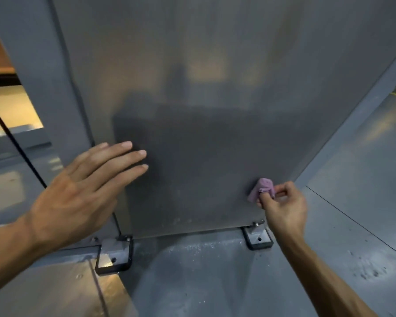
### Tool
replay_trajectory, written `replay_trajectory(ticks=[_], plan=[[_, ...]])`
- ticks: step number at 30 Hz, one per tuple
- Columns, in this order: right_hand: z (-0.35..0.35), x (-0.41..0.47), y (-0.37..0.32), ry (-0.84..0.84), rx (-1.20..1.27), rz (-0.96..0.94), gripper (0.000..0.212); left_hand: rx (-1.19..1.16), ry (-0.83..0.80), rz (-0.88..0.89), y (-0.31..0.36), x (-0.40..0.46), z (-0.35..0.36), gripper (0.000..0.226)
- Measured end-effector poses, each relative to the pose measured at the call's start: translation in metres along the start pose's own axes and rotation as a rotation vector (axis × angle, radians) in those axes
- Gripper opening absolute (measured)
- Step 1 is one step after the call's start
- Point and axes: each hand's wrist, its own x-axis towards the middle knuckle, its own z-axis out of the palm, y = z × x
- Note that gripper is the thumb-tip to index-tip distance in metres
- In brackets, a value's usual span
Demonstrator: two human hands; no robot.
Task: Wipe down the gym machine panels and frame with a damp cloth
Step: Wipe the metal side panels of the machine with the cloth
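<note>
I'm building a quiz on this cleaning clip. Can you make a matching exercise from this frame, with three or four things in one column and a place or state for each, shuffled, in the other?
Things:
1. left hand
2. right hand
3. purple cloth
4. mounting bracket

Places or states:
A. bunched up against the lower right of the grey panel
B. on the floor at the panel's bottom right corner
C. fingers straight, spread at the panel's left edge
D. fingers curled, pinching something soft

Pairs: 1-C, 2-D, 3-A, 4-B
</note>
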Motion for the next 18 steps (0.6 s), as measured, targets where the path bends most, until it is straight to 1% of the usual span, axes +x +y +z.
replay_trajectory(ticks=[2, 4, 6, 11, 14, 16, 18], plan=[[0.01, -0.01, -0.008, -0.017, -0.025, -0.067, 0.024, 0.011, -0.009, -0.079, 0.002, -0.019, 0.005, 0.056], [0.025, -0.025, -0.02, -0.076, -0.02, -0.152, 0.029, 0.028, -0.041, -0.136, 0.004, -0.036, 0.009, 0.061], [0.042, -0.042, -0.036, -0.149, 0.0, -0.261, 0.032, 0.035, -0.063, -0.161, 0.007, -0.045, 0.011, 0.067], [0.089, -0.088, -0.086, -0.27, 0.07, -0.511, 0.031, -0.013, -0.066, -0.21, 0.011, -0.048, 0.014, 0.076], [0.109, -0.114, -0.104, -0.368, 0.126, -0.57, 0.03, -0.016, -0.056, -0.217, 0.013, -0.05, 0.019, 0.076], [0.111, -0.119, -0.105, -0.423, 0.152, -0.575, 0.028, -0.017, -0.044, -0.215, 0.013, -0.052, 0.021, 0.073], [0.103, -0.109, -0.097, -0.432, 0.175, -0.561, 0.025, -0.012, -0.039, -0.217, 0.012, -0.053, 0.022, 0.072]])
